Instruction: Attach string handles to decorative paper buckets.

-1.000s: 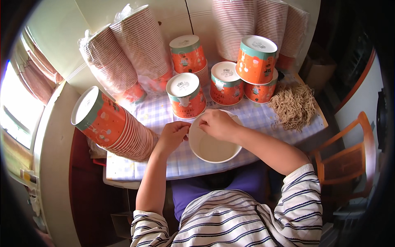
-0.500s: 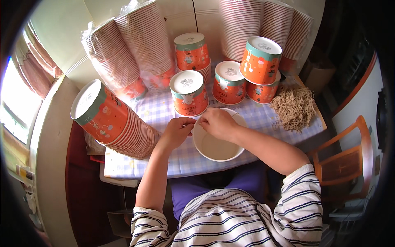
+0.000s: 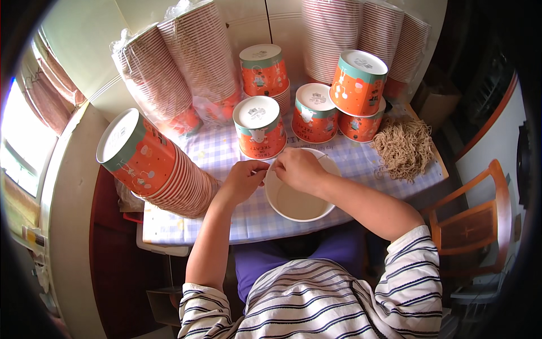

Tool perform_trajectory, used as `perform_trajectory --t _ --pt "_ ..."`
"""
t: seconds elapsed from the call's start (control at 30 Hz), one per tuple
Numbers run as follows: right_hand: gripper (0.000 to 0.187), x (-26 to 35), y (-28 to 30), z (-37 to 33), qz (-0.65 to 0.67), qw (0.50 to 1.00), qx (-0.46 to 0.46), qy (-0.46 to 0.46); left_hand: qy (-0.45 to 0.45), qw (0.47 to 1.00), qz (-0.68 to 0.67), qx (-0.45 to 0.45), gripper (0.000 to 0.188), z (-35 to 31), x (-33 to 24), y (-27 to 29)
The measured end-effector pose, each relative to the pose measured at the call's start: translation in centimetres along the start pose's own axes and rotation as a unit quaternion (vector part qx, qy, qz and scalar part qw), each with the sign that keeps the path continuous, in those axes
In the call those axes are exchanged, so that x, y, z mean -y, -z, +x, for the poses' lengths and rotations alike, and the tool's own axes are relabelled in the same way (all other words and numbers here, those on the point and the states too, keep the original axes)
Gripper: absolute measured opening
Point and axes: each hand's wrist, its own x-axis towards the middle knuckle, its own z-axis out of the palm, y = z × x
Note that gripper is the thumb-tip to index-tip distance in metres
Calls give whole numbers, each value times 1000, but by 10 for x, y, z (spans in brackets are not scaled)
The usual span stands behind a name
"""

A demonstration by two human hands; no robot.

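Observation:
A white-lined round paper bucket (image 3: 305, 203) stands upright before me, its open mouth facing up. At the outside of its far left rim, my left hand (image 3: 248, 176) is closed with fingertips pinched. My right hand (image 3: 299, 168) reaches over the opening, its fingers pinched at the same stretch of rim, partly inside. What the fingertips hold is hidden. A short thin cord (image 3: 322, 157) shows at the far right rim. Just beyond my hands sits an upside-down orange bucket (image 3: 259, 133) with a green band.
More inverted orange buckets (image 3: 315, 113) stand behind, some stacked. A leaning nested stack (image 3: 164, 169) is at left. Tall plastic-wrapped stacks (image 3: 197, 56) line the wall. A heap of tan cords (image 3: 403, 148) lies at right on the checked tablecloth (image 3: 237, 223). A wooden chair (image 3: 471, 226) stands right.
My hands stay at the same spot on the rim, with only a very slight shift of the fingers. Nothing else has visibly moved.

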Motion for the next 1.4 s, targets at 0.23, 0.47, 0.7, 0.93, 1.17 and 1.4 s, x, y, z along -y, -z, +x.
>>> perform_trajectory --t 0.23,0.47,0.7,0.93,1.17,1.4 --pt "13 -1 -2 1 9 1000 -6 8 -1 1000 12 7 24 3 1 0" --pt "16 -1 1 3 43 999 27 -18 -5 998 65 21 26 4 -8 1" --pt "30 8 20 -11 95 990 97 -46 54 997 0 62 18 -8 0 -1" --pt "53 45 39 -57 -35 976 214 7 107 943 -268 164 14 -38 17 -5" --pt "27 15 58 -66 -17 962 239 128 91 891 -404 185 11 -70 30 -17" --pt "26 7 75 -57 14 965 249 81 -1 913 -397 95 10 -82 25 -48"
